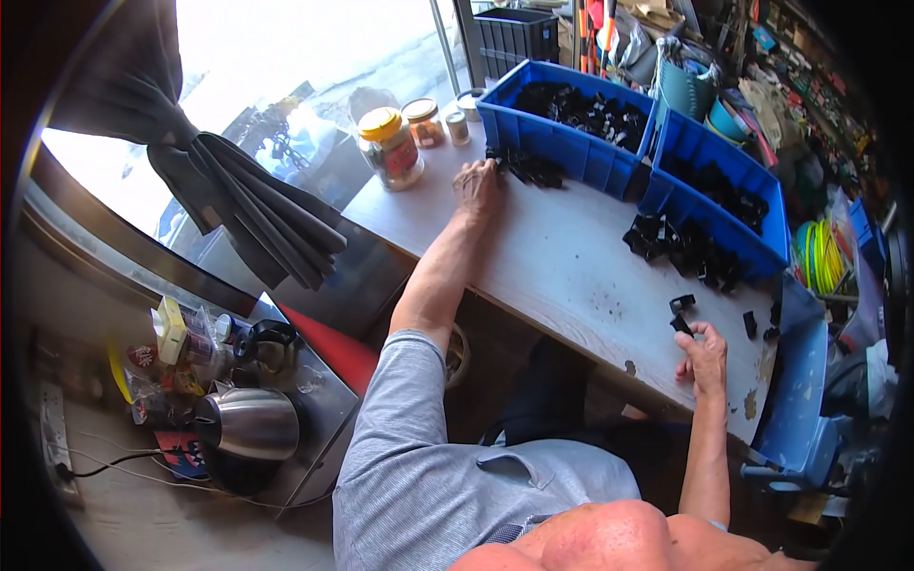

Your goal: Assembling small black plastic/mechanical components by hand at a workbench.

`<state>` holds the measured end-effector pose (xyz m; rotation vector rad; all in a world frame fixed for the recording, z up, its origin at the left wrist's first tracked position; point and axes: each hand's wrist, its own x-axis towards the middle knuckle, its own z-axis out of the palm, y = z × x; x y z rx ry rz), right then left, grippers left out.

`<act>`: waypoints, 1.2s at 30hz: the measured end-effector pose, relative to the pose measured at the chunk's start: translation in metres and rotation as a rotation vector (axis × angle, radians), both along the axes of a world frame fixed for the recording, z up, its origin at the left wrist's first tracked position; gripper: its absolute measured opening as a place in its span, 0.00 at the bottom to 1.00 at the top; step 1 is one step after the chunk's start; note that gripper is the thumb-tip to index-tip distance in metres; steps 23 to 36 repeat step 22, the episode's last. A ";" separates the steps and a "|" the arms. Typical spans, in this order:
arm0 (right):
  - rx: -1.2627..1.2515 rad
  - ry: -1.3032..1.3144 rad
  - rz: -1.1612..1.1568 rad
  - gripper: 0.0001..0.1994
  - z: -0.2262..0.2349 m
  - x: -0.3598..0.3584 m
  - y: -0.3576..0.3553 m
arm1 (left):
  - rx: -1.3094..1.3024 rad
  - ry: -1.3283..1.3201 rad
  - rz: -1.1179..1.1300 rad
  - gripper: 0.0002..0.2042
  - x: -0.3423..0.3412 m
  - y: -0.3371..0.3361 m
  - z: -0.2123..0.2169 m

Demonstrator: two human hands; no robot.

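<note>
My left hand [476,190] reaches to the far side of the white table, its fingers curled beside a small pile of black plastic parts [533,169] in front of a blue bin. Whatever those fingers grip is too small to make out. Near the table's front right, my right hand [705,360] pinches a small black plastic part [680,325] between thumb and fingers. Just beyond it lies another black piece [683,304]. A larger heap of black parts [681,249] is spread before the second blue bin.
Two blue bins [571,143], [776,224] holding black parts line the table's [562,257] far edge. Lidded jars [390,152] stand at the far left. A light-blue plastic stool [795,381] is at the right. A metal kettle [252,423] sits on a side surface at left.
</note>
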<state>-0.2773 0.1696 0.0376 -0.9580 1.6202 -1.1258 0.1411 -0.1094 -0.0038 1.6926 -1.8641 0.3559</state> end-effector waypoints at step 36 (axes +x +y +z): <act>0.048 -0.137 -0.153 0.21 -0.003 -0.030 0.020 | 0.251 0.291 -0.270 0.16 -0.036 0.072 0.024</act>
